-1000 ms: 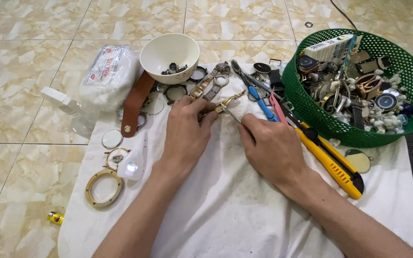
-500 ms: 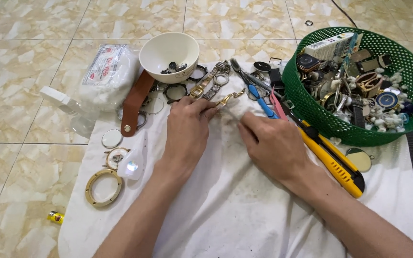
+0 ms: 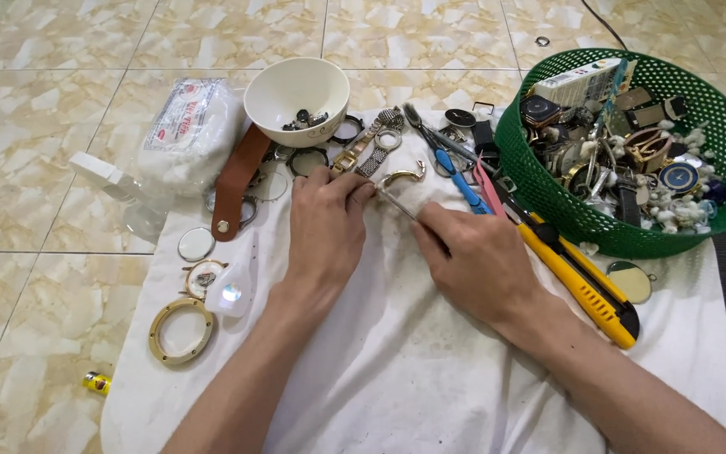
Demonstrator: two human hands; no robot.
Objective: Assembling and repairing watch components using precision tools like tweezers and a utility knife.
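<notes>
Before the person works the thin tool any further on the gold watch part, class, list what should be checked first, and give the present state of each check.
1. Left hand pins the gold curved watch part on the white cloth: ok.
2. Right hand grips the thin metal tool: ok.
3. Tool tip seated on the part: cannot tell, fingers hide it.
4. Yellow utility knife blade retracted: cannot tell.
5. White bowl for small pieces within reach, upright: ok.
6. Blue-handled pliers clear of both hands: ok.
</notes>
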